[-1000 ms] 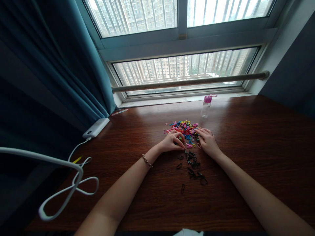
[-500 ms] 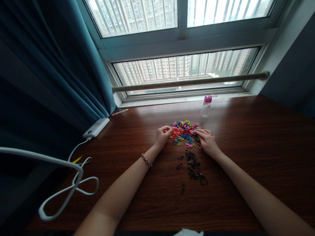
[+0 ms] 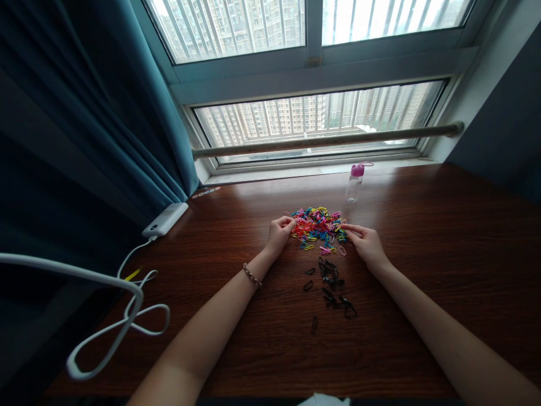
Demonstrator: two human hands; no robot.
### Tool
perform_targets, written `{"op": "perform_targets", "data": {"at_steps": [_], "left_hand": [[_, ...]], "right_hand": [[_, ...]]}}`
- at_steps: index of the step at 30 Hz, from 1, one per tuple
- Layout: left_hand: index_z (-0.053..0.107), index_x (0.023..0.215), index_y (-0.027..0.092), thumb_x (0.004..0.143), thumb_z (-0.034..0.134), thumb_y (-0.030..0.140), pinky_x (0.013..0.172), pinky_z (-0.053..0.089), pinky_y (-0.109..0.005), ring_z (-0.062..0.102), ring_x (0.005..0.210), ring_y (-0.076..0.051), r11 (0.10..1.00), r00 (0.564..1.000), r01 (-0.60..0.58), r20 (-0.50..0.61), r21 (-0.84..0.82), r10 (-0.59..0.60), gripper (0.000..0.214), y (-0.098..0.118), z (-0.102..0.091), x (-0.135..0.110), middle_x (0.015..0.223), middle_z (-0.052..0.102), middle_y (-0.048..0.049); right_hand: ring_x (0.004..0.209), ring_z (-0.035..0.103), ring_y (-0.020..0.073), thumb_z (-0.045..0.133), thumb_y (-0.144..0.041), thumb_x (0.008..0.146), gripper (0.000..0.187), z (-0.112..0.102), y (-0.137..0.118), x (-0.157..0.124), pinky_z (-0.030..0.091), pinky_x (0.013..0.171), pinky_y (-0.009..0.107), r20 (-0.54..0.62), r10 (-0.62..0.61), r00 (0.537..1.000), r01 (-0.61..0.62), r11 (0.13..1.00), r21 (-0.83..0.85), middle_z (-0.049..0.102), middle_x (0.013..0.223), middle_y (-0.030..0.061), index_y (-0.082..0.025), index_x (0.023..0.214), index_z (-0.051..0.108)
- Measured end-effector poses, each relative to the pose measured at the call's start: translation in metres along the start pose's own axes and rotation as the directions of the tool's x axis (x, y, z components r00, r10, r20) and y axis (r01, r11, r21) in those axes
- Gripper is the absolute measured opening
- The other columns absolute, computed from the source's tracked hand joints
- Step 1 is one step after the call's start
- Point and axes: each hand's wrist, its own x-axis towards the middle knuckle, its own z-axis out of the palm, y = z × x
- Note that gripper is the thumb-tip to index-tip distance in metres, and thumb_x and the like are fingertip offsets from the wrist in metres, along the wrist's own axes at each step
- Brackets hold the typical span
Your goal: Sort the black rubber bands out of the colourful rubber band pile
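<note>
A heap of small colourful loops (image 3: 316, 225), in red, pink, yellow, blue and green, lies on the table; their exact kind is too small to tell. At its left edge my left hand (image 3: 279, 234) has thumb and fingertips pressed together; what is between them, if anything, is hidden. My right hand (image 3: 367, 243) lies at the heap's right edge, its fingers stretched toward the loops and apparently touching the outermost ones. Nothing shows in its grasp. Nearer to me, between my forearms, black loops (image 3: 330, 274) of similar shape lie in a loose cluster, with several strays around them.
A clear bottle with a pink lid (image 3: 354, 185) stands behind the heap on the brown wooden table (image 3: 443, 242). At left lie a white power bank (image 3: 165, 219) and a looping white cable (image 3: 146, 310). Blue curtain and a barred window border the table.
My right hand has drawn back a little to the right, uncovering blue and green loops at the heap's right edge. The left hand is almost still.
</note>
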Motion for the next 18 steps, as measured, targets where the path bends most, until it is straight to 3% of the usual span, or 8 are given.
{"op": "perform_targets", "data": {"at_steps": [2, 4, 8, 14, 18], "left_hand": [[0.063, 0.061, 0.013, 0.065, 0.062, 0.04, 0.053, 0.036, -0.022, 0.046, 0.052, -0.01, 1.0, 1.0, -0.001, -0.002, 0.002, 0.001, 0.027, -0.0004, 0.0002, 0.0001, 0.052, 0.054, 0.0011], [0.064, 0.061, 0.013, 0.066, 0.062, 0.04, 0.053, 0.036, -0.022, 0.046, 0.052, -0.01, 1.0, 1.0, 0.0, 0.003, 0.001, 0.0, 0.027, -0.0009, 0.0003, 0.0, 0.053, 0.055, 0.001], [0.064, 0.062, 0.013, 0.066, 0.062, 0.039, 0.053, 0.036, -0.022, 0.046, 0.053, -0.01, 1.0, 1.0, 0.003, 0.013, -0.003, -0.003, 0.026, -0.0019, 0.0002, -0.0002, 0.057, 0.057, -0.0001], [0.064, 0.062, 0.014, 0.066, 0.061, 0.04, 0.054, 0.037, -0.022, 0.047, 0.054, -0.011, 1.0, 1.0, 0.005, 0.013, 0.006, -0.005, 0.027, -0.001, -0.0001, -0.0001, 0.058, 0.058, -0.0007], [0.063, 0.061, 0.014, 0.066, 0.062, 0.04, 0.054, 0.037, -0.022, 0.047, 0.054, -0.011, 1.0, 1.0, 0.011, 0.007, 0.006, -0.011, 0.027, 0.0, -0.0003, -0.0005, 0.056, 0.057, 0.0]], "right_hand": [[0.094, 0.053, 0.0238, 0.049, -0.026, 0.077, 0.028, 0.0008, -0.0011, -0.0006, 0.039, 0.084, 0.041, -0.024, -0.154, 0.988, 0.147, 0.974, -0.173, 0.066, 0.098, 0.0076, -0.019, 0.097, 0.067], [0.102, 0.046, 0.0244, 0.047, -0.023, 0.08, 0.028, 0.003, -0.0009, -0.0011, 0.033, 0.089, 0.043, 0.028, -0.278, 0.96, 0.273, 0.914, -0.301, 0.064, 0.107, 0.0042, -0.024, 0.101, 0.066], [0.103, 0.043, 0.024, 0.043, -0.018, 0.081, 0.031, 0.0076, 0.0039, -0.0011, 0.032, 0.09, 0.045, 0.122, -0.274, 0.954, 0.3, 0.879, -0.371, 0.062, 0.11, 0.0007, -0.027, 0.101, 0.066], [0.1, 0.049, 0.0214, 0.043, -0.02, 0.079, 0.03, 0.0034, 0.0072, 0.0045, 0.037, 0.091, 0.041, 0.027, -0.26, 0.965, 0.259, 0.94, -0.224, 0.067, 0.099, 0.0037, -0.022, 0.091, 0.07], [0.093, 0.056, 0.0203, 0.049, -0.021, 0.072, 0.025, 0.0006, 0.0049, 0.0066, 0.042, 0.087, 0.037, -0.066, -0.101, 0.993, 0.104, 0.994, 0.042, 0.068, 0.094, 0.0048, -0.02, 0.085, 0.071]]}}
